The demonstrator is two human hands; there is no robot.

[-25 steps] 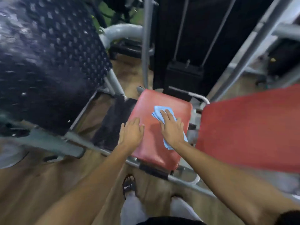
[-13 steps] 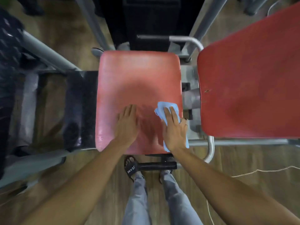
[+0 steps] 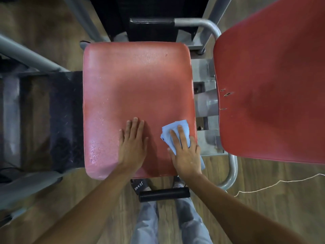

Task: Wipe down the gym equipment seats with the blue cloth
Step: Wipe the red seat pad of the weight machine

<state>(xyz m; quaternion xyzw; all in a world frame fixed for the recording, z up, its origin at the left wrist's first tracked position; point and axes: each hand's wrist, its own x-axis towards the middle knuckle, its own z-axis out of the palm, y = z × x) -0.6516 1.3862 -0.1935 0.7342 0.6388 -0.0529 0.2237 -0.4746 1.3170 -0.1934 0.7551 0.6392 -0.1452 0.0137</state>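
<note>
Red seat (image 3: 137, 88) – grainy vinyl, rounded square, center frame. Crumpled blue cloth (image 3: 174, 131) at its lower-right edge, under right hand (image 3: 186, 154) (fingers straight, pressing). Left hand (image 3: 132, 147) flat w/ straight fingers beside it.

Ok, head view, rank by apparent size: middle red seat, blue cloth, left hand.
1. middle red seat, largest.
2. left hand and blue cloth: unranked, since the right hand covers much of the cloth.
</note>
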